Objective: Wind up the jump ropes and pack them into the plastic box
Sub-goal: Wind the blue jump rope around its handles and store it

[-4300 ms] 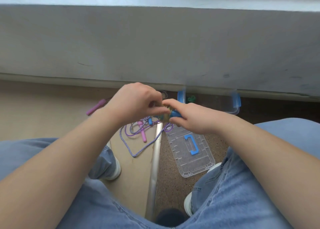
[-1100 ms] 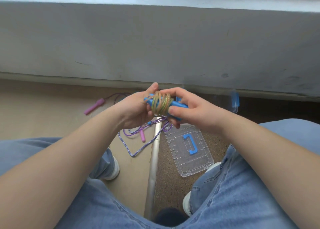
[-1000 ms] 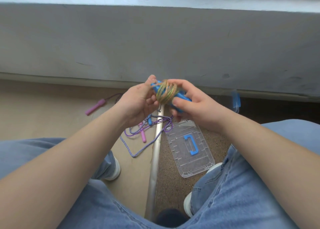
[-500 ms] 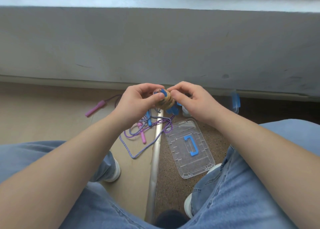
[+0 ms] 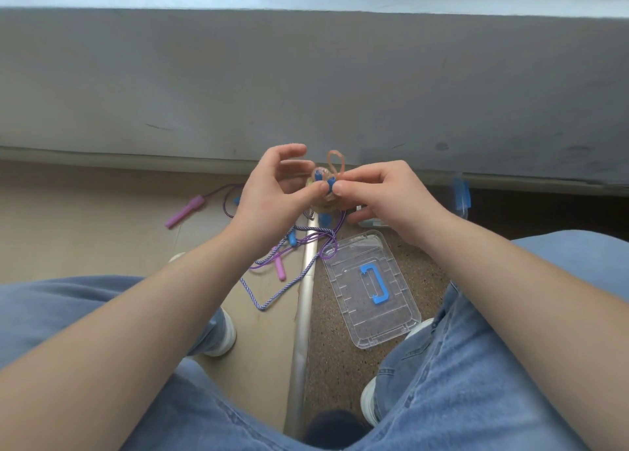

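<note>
I hold a wound jump rope point(image 5: 326, 191) with blue handles and a yellowish cord in front of me. My left hand point(image 5: 272, 195) pinches the bundle with thumb and finger, the other fingers lifted. My right hand point(image 5: 388, 195) pinches it from the right. An orange loop of cord point(image 5: 336, 161) sticks up above the bundle. On the floor below lie a purple rope with pink handles point(image 5: 185, 210) and a blue-white braided rope point(image 5: 272, 294). The clear plastic box point(image 5: 459, 197) with blue clips sits behind my right hand, mostly hidden.
The clear lid point(image 5: 371, 287) with a blue handle lies on the speckled floor between my knees. A metal strip point(image 5: 304, 300) divides the beige floor from the speckled one. A grey wall point(image 5: 306, 86) runs across ahead. My jeans-clad legs frame both sides.
The wound bundle has turned so its blue handle ends face me. An orange loop of cord now stands above it. My left hand's fingers have lifted off.
</note>
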Demonstrator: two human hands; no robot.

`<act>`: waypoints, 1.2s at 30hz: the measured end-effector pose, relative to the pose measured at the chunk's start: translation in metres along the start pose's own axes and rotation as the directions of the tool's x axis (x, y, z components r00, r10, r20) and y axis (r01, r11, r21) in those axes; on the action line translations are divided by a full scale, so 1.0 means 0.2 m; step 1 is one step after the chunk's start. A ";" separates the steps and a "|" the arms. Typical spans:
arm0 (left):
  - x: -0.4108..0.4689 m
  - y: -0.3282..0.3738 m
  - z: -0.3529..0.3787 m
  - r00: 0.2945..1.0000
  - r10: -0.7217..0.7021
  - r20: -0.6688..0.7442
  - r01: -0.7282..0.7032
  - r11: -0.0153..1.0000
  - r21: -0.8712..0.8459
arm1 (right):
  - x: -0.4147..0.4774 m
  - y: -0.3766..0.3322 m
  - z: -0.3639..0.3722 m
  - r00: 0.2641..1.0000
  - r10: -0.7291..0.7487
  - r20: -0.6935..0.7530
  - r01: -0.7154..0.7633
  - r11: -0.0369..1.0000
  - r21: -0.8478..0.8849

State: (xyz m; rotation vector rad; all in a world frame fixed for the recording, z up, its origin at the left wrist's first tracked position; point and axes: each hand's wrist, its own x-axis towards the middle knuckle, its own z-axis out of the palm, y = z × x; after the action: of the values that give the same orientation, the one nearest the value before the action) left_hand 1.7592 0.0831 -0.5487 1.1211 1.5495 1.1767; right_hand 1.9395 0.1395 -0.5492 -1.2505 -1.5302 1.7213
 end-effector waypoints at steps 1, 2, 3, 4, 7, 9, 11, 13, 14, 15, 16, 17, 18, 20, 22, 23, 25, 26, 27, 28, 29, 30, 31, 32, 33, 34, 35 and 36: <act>0.01 -0.01 -0.01 1.000 0.000 -0.031 0.001 1.000 0.020 | 0.00 -0.01 0.00 1.000 0.013 -0.014 -0.013 0.999 0.029; 0.01 -0.01 -0.01 0.999 0.004 -0.036 -0.002 0.999 0.034 | -0.01 -0.02 0.00 1.000 0.022 -0.023 -0.021 0.999 0.049; 0.01 -0.01 -0.01 1.000 0.007 -0.027 -0.006 0.999 0.049 | -0.01 -0.02 0.00 0.999 0.030 -0.026 -0.028 0.998 0.058; 0.01 -0.01 -0.01 1.000 0.011 -0.019 -0.010 0.998 0.068 | -0.02 -0.02 0.01 0.999 0.038 -0.029 -0.036 0.997 0.061; 0.00 0.00 0.00 0.999 0.027 -0.025 -0.025 0.995 0.100 | -0.02 -0.03 0.02 0.997 0.069 -0.030 -0.067 0.996 0.059; -0.01 0.00 0.01 0.998 0.048 -0.031 -0.044 0.993 0.109 | -0.02 -0.03 0.03 0.996 0.082 -0.028 -0.082 0.996 0.023; -0.02 0.01 0.02 0.995 0.092 -0.044 -0.086 0.989 0.117 | -0.01 -0.04 0.03 0.996 0.084 -0.027 -0.084 0.996 -0.022; -0.03 0.00 0.03 0.991 0.131 -0.032 -0.125 0.983 0.133 | -0.01 -0.03 0.04 0.997 0.072 -0.024 -0.074 0.995 -0.067; -0.04 0.00 0.04 0.990 0.137 -0.020 -0.133 0.980 0.151 | 0.00 -0.02 0.05 0.998 0.062 -0.023 -0.064 0.994 -0.091; -0.04 -0.01 0.04 0.991 0.135 -0.008 -0.132 0.979 0.157 | 0.00 -0.01 0.05 0.998 0.049 -0.025 -0.051 0.991 -0.122; -0.04 -0.02 0.04 0.992 0.130 0.002 -0.129 0.978 0.161 | 0.00 0.00 0.06 0.999 0.028 -0.032 -0.033 0.986 -0.162; -0.04 -0.02 0.04 0.992 0.128 0.001 -0.126 0.976 0.178 | 0.00 0.00 0.06 0.999 -0.003 -0.042 -0.006 0.978 -0.208; -0.04 -0.02 0.04 0.992 0.125 -0.006 -0.121 0.970 0.213 | -0.01 0.01 0.06 0.998 -0.040 -0.052 0.025 0.967 -0.252; -0.03 -0.04 0.04 0.994 0.113 -0.006 -0.108 0.961 0.255 | -0.01 0.00 0.05 0.993 -0.099 -0.069 0.076 0.957 -0.281; -0.03 -0.06 0.04 0.995 0.102 0.010 -0.101 0.961 0.259 | -0.01 0.00 0.04 0.992 -0.107 -0.069 0.090 0.972 -0.216; -0.03 -0.07 0.05 0.995 0.102 0.014 -0.102 0.961 0.255 | -0.01 -0.01 0.04 0.994 -0.091 -0.063 0.080 0.984 -0.161; -0.03 -0.06 0.06 0.994 0.108 0.021 -0.110 0.961 0.253 | -0.02 -0.02 0.04 0.998 -0.042 -0.050 0.041 0.999 -0.016; -0.03 -0.06 0.06 0.994 0.108 0.025 -0.111 0.961 0.252 | -0.02 -0.02 0.05 0.999 -0.022 -0.046 0.025 0.998 0.060; -0.03 -0.06 0.06 0.994 0.106 0.029 -0.110 0.962 0.249 | -0.02 -0.03 0.04 0.999 -0.013 -0.043 0.018 0.993 0.119; -0.03 -0.05 0.06 0.994 0.105 0.032 -0.109 0.964 0.243 | -0.02 -0.03 0.05 0.999 -0.013 -0.037 0.019 0.987 0.163; -0.03 -0.03 0.06 0.994 0.102 0.030 -0.106 0.968 0.228 | -0.03 -0.04 0.05 0.999 -0.017 -0.028 0.022 0.979 0.201; -0.03 -0.02 0.06 0.995 0.096 0.023 -0.099 0.974 0.206 | -0.03 -0.04 0.05 1.000 -0.021 -0.020 0.025 0.970 0.243; -0.03 -0.01 0.06 0.996 0.090 0.013 -0.091 0.979 0.184 | -0.03 -0.04 0.05 1.000 -0.025 -0.014 0.028 0.958 0.285; -0.02 -0.01 0.06 0.997 0.082 0.002 -0.081 0.982 0.170 | -0.02 -0.04 0.05 1.000 -0.027 -0.010 0.029 0.946 0.324; -0.02 0.00 0.06 0.997 0.073 -0.007 -0.071 0.985 0.159 | -0.02 -0.04 0.06 1.000 -0.027 -0.011 0.029 0.935 0.353; -0.02 0.00 0.05 0.998 0.063 -0.015 -0.060 0.987 0.150 | -0.02 -0.04 0.07 1.000 -0.026 -0.016 0.030 0.927 0.373; -0.01 0.00 0.05 0.998 0.053 -0.018 -0.050 0.989 0.142 | -0.02 -0.03 0.08 0.999 -0.024 -0.027 0.033 0.921 0.387; -0.01 0.00 0.05 0.999 0.049 -0.016 -0.046 0.990 0.134 | -0.01 -0.03 0.08 0.999 -0.020 -0.044 0.036 0.918 0.396</act>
State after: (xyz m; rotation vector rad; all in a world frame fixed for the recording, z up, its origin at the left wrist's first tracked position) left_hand 1.7694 0.0828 -0.5503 1.2433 1.6444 1.1313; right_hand 1.9249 0.1310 -0.5436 -1.0376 -1.0943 1.8584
